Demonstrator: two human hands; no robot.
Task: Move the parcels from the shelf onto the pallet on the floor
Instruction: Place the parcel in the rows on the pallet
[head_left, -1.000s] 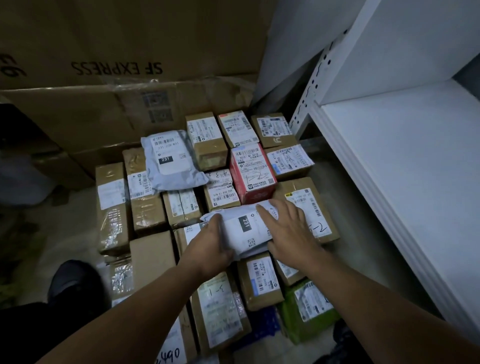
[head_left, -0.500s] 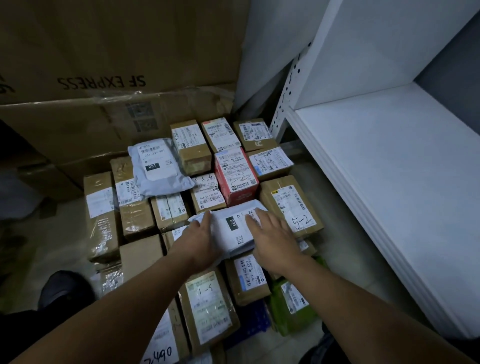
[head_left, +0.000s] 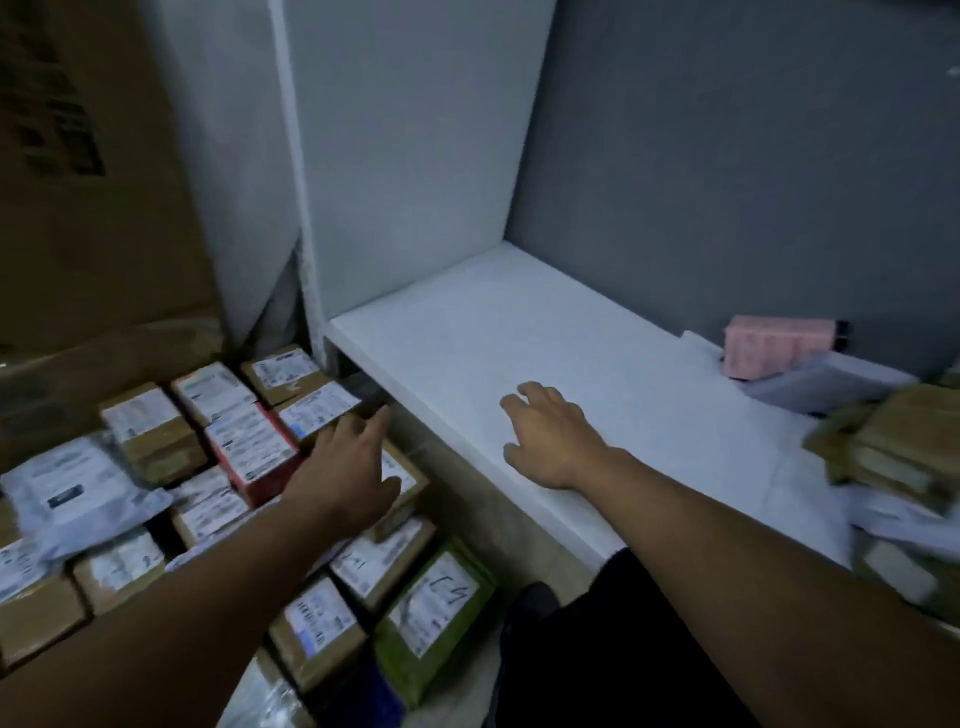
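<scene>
Tall brown cartons (head_left: 88, 218) wall off the far left. In front of them the floor parcels (head_left: 145, 421) lie packed edge to edge: a grey mailer bag (head_left: 67, 483), brown boxes with white labels, a red box (head_left: 254, 452) and, nearest the viewer, a green box (head_left: 436, 608). A dark blue patch (head_left: 363, 696) shows under their near edge; I cannot tell whether it is the pallet.

The left hand (head_left: 348, 467) is over a brown labelled box (head_left: 410, 478) at the right rim of this group. Its fingers are loosely straight and slightly apart, holding nothing. Whether it touches the box is unclear.

Just right of the parcels rises the white upright post (head_left: 293, 208) of the shelf (head_left: 467, 322), with a white side panel (head_left: 405, 156) behind it. A dark-clad leg (head_left: 571, 639) stands between the floor parcels and the shelf front.

The right hand (head_left: 550, 436) is palm down over the bare white board, fingers spread, gripping nothing. Open board lies between it and the goods at the far right. There a pink box (head_left: 774, 345) rests on a pale grey flat parcel (head_left: 826, 382) against the grey back wall (head_left: 727, 156). In front of these is a blurred stack of brown parcels (head_left: 893, 452)
</scene>
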